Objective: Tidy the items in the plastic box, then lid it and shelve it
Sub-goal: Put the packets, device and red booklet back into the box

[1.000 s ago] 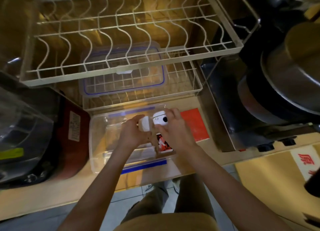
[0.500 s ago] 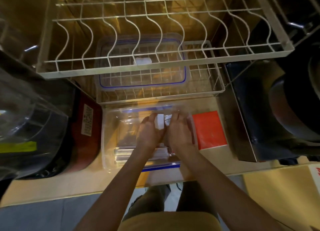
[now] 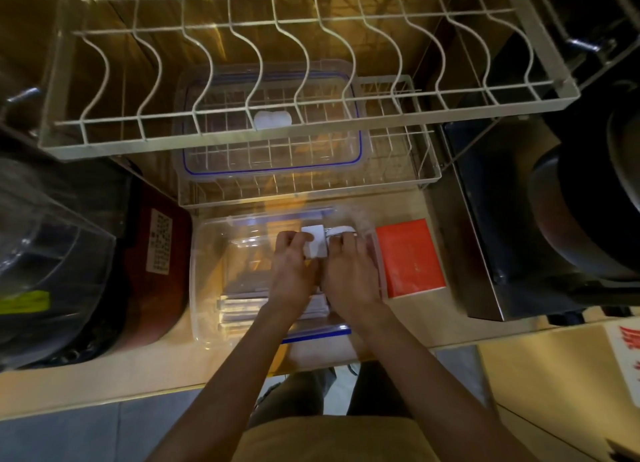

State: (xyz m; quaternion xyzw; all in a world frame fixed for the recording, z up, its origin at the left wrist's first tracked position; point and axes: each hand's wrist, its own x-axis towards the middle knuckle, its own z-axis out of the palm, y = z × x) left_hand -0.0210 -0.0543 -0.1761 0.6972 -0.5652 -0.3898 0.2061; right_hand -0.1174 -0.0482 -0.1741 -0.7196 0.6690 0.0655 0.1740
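Note:
A clear plastic box (image 3: 207,274) with blue clips sits on the wooden counter in front of me. Both hands are down inside it. My left hand (image 3: 292,271) grips a white rectangular block (image 3: 316,242). My right hand (image 3: 351,274) is closed over a small white rounded device (image 3: 341,231) right beside the block. A flat stack of pale packets (image 3: 242,304) lies on the box floor under my wrists. The clear lid with a blue seal (image 3: 273,129) rests on the lower wire shelf behind the box.
A white wire dish rack (image 3: 294,81) overhangs the lower shelf. A red booklet (image 3: 408,257) lies on the counter right of the box. A dark red appliance (image 3: 152,264) and a clear container (image 3: 45,254) stand left. A steel unit with a dark pot (image 3: 540,219) is right.
Both hands have sunk lower into the box with the two white items, which were held higher above it a second ago. The camera has tilted closer over the box.

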